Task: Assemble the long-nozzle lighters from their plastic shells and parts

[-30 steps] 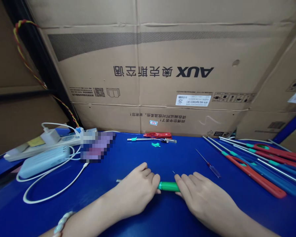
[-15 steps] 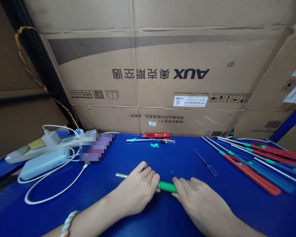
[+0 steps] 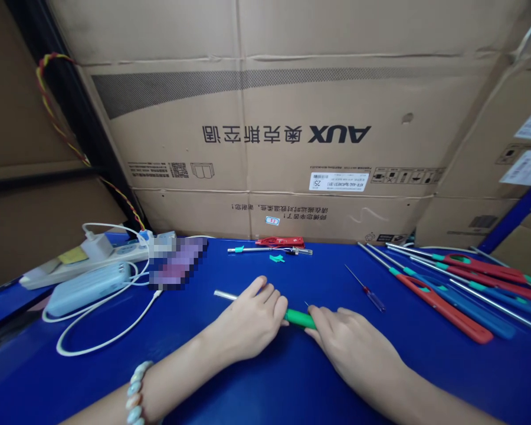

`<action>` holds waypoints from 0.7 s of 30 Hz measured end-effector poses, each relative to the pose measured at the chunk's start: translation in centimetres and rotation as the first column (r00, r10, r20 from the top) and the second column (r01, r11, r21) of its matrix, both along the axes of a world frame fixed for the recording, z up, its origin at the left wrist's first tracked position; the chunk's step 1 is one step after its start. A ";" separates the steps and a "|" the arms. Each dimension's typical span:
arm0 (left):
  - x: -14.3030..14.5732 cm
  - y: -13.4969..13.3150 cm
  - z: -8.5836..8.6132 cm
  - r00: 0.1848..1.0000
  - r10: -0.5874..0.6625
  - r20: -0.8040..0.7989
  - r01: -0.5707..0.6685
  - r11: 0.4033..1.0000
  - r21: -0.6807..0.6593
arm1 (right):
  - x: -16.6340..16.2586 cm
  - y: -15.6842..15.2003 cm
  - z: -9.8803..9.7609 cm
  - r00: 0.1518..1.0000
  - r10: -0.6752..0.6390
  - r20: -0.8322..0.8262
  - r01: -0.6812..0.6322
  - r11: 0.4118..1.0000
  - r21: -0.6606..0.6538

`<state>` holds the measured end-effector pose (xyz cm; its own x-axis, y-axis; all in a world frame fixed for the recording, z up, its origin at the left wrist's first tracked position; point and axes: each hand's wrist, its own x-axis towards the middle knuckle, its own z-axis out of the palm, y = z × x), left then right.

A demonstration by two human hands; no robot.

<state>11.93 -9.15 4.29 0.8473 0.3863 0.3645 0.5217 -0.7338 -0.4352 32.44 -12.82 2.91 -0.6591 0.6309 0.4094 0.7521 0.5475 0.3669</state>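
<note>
Both hands hold a green-handled long-necked lighter (image 3: 300,319) above the blue table. My left hand (image 3: 255,319) is closed around its metal tube, whose silver end sticks out on the left. On the right, my right hand (image 3: 347,339) is wrapped over the green handle and hides most of it. Between the hands a short stretch of green shows. Just above the right fingers lies a thin, pin-like sliver (image 3: 307,304), too small to make out. A screwdriver (image 3: 372,299) with a clear reddish handle rests beyond my right hand.
Several red and blue long-necked lighters (image 3: 451,310) lie at the right. At the back are a loose metal tube with wires (image 3: 252,250), a red casing (image 3: 287,242) and green scraps (image 3: 277,258). A power bank (image 3: 88,288), cables and a power strip (image 3: 39,275) fill the left. Cardboard (image 3: 265,88) stands behind.
The view has shifted slightly. Both hands appear a little higher in the picture, still gripping the green-handled lighter in much the same way.
</note>
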 end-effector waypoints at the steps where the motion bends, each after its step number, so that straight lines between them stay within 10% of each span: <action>1: 0.0 0.0 0.1 1.000 -0.006 -0.004 0.006 1.000 0.010 | 0.0 -0.1 -0.1 1.000 0.001 0.001 -0.001 1.000 0.014; 13: 0.0 0.1 0.1 0.997 -0.053 -0.056 0.051 0.997 -0.050 | -0.1 -0.3 -0.5 0.998 0.054 -0.042 -0.052 0.998 0.042; 21: -3.5 0.3 1.4 0.998 -0.008 0.055 0.011 0.999 -0.045 | 1.3 0.5 2.3 0.956 0.183 -0.229 -0.227 0.956 -0.184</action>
